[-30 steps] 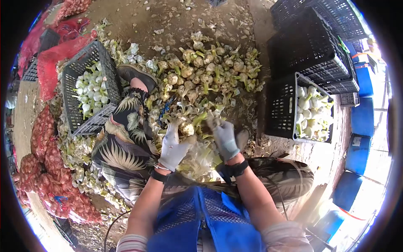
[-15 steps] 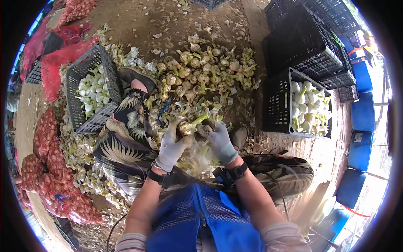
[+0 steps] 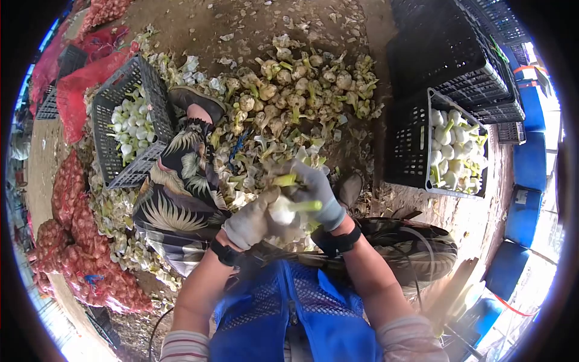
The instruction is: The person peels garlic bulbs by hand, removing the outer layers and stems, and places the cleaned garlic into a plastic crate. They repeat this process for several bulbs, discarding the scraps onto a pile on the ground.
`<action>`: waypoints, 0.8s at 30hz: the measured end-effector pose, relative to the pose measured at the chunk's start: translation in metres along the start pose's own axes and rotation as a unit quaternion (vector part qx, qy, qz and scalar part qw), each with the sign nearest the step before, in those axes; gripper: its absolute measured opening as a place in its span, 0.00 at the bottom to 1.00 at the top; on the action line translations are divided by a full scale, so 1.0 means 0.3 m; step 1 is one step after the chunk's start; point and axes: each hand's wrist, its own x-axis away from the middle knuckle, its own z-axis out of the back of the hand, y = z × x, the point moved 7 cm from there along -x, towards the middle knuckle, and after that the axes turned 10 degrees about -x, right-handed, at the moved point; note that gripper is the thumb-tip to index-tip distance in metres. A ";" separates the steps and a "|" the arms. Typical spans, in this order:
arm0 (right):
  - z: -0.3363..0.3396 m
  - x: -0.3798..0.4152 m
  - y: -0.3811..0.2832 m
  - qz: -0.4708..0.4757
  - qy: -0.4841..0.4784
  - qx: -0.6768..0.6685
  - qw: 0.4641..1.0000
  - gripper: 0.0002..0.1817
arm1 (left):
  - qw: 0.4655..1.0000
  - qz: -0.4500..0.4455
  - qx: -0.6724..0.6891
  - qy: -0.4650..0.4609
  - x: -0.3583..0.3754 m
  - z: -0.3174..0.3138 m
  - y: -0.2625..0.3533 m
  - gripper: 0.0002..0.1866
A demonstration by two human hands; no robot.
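Observation:
My left hand [image 3: 249, 222], in a grey-white glove, is closed around a garlic bulb [image 3: 280, 211]. The bulb looks white and clean, and its pale green stem points right, beneath my right palm. My right hand [image 3: 318, 196], gloved too, is curled just above the stem. A yellow-green piece of garlic leaf [image 3: 284, 180] sticks out from its fingers, with blurred husk around it. Beyond my hands lies a heap of unpeeled garlic bulbs [image 3: 295, 90], brownish with short stems. Loose husks [image 3: 256, 154] cover the ground between the heap and my hands.
A black crate [image 3: 160, 130] of white bulbs stands at left by my foot. Another crate [image 3: 405, 142] with peeled bulbs is at right, beside stacked black crates [image 3: 434, 54]. Red net sacks [image 3: 78, 235] lie at far left. Blue containers [image 3: 523, 214] line the right edge.
The bulb in my left hand was brown and dirty-skinned; now it shows white. My right hand has come off the stem's end with leaf in its fingers. Both hands have tilted.

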 end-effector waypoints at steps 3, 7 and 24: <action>0.152 0.049 0.155 -0.077 0.166 0.038 0.982 0.25 | 0.992 -0.002 0.108 -0.059 -0.052 0.074 -0.057 0.33; 0.100 0.065 0.052 -0.049 0.105 0.027 0.993 0.23 | 0.996 -0.055 0.046 -0.054 -0.075 0.105 -0.044 0.32; 0.092 0.081 0.073 -0.032 0.153 -0.075 0.985 0.10 | 0.871 -0.304 -0.366 0.120 0.025 0.040 0.096 0.34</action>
